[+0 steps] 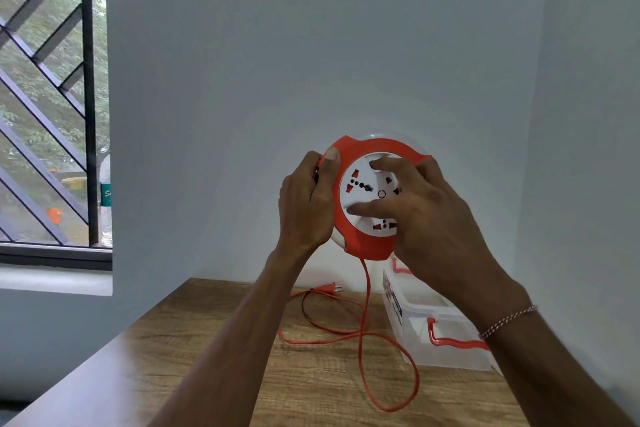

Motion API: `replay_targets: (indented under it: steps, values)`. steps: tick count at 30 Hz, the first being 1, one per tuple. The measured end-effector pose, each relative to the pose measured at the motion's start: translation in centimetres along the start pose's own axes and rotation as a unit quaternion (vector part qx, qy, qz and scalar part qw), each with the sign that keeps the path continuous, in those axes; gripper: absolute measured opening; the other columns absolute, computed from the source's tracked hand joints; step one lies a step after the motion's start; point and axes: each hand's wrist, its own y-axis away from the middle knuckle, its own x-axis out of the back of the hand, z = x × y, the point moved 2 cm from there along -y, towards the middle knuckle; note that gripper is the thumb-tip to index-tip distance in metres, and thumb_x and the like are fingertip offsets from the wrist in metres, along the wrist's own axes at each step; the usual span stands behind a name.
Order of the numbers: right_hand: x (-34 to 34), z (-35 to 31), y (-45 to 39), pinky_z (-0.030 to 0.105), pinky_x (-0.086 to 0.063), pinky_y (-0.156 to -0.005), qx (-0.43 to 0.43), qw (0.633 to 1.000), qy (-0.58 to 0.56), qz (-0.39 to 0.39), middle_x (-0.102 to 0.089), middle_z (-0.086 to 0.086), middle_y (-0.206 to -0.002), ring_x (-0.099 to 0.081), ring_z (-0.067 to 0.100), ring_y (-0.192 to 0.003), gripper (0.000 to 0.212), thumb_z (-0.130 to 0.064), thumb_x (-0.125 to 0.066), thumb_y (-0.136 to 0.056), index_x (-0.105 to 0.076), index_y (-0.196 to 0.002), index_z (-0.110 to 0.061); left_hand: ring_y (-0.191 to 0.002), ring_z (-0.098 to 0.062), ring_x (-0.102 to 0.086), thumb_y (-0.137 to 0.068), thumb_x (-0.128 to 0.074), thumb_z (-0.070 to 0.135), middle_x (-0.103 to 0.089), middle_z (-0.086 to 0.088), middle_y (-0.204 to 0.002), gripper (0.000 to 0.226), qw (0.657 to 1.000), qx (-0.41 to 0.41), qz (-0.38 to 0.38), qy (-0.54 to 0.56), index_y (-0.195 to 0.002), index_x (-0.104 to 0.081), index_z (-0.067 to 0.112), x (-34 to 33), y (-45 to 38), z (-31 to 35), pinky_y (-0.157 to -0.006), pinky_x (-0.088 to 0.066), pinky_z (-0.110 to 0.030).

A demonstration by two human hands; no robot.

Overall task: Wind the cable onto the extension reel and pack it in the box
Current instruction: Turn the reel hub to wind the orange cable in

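Note:
I hold a round orange-and-white extension reel point(367, 239) up in the air above the table. My left hand point(306, 204) grips its left rim, thumb on the orange ring. My right hand point(426, 215) lies over the white socket face, fingers spread across it. An orange cable point(363, 319) hangs from the reel's bottom and lies in loose loops on the wooden table point(214, 357). Its plug point(329, 288) rests near the wall. A clear plastic box point(433, 333) with orange latches stands open at the right, partly hidden behind my right forearm.
The table stands in a corner of grey walls. A barred window point(52, 97) is at the left, with a sill below it. The table's left edge runs diagonally toward me.

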Motion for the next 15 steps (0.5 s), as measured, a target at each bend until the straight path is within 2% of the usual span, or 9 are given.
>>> replay_targets:
  steps: [6,10,13,15]
  values:
    - [-0.28,-0.23,0.21,0.050,-0.049,-0.086,-0.038,0.999,0.019,0.009,-0.058,0.012,-0.127,-0.050,0.038,-0.111,0.052,-0.028,-0.087,-0.056,-0.072,-0.105,-0.034,-0.066,-0.008,-0.069,-0.095,-0.038,0.051,-0.066,0.015,-0.074,0.036,0.999,-0.019,-0.005,-0.029,-0.092,-0.058,0.021,-0.13,0.13,0.09,-0.064,-0.061,-0.029]
    - [-0.63,0.23,0.37,0.047,-0.053,-0.077,-0.040,0.997,0.038,0.046,-0.058,0.015,-0.119,-0.053,0.036,-0.106,0.062,-0.031,-0.085,-0.062,-0.062,-0.119,-0.038,-0.065,-0.015,-0.069,-0.095,-0.038,0.051,-0.068,0.009,-0.075,0.043,1.000,-0.009,-0.006,-0.013,-0.092,-0.060,0.014,-0.01,0.16,0.11,-0.064,-0.062,-0.036]
    - [-0.49,0.66,0.52,0.040,-0.054,-0.076,-0.078,0.993,0.031,0.084,-0.061,0.013,-0.119,-0.057,0.030,-0.101,0.062,-0.053,-0.067,-0.076,-0.049,-0.133,-0.039,-0.064,-0.016,-0.070,-0.094,-0.039,0.052,-0.070,0.005,-0.076,0.045,1.000,0.000,0.000,-0.006,-0.093,-0.061,0.014,0.03,0.13,0.13,-0.063,-0.062,-0.035]
    - [-0.43,0.68,0.54,0.040,-0.054,-0.078,-0.110,0.989,0.014,0.095,-0.065,0.009,-0.119,-0.063,0.028,-0.098,0.066,-0.067,-0.056,-0.077,-0.049,-0.134,-0.036,-0.065,-0.014,-0.070,-0.094,-0.038,0.053,-0.070,0.007,-0.078,0.045,1.000,0.005,-0.001,-0.012,-0.096,-0.062,0.015,-0.09,0.16,0.14,-0.064,-0.062,-0.033]
